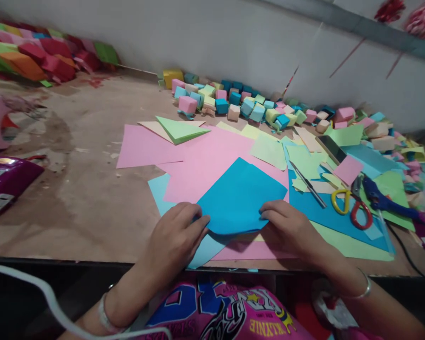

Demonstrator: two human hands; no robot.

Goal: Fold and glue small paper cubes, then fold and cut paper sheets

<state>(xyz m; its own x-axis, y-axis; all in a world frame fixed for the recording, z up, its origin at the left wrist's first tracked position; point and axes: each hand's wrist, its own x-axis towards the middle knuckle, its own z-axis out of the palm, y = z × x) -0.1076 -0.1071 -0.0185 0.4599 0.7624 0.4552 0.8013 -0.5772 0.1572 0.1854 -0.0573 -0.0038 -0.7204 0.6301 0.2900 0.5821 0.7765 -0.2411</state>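
Note:
A sheet of blue paper is held between my two hands, its near edge bowed and lifted off the sheets below. My left hand pinches its left corner, fingers closed. On the opposite side my right hand grips the right corner between thumb and fingers. Beneath it lie large pink paper and light blue paper. Beyond, a folded green paper triangle rests on a beige one.
Scissors, a pen and a dark blue glue gun lie at the right. Small paper cubes line the wall. Larger coloured paper shapes sit back left, with a purple device nearer. A white cable crosses lower left.

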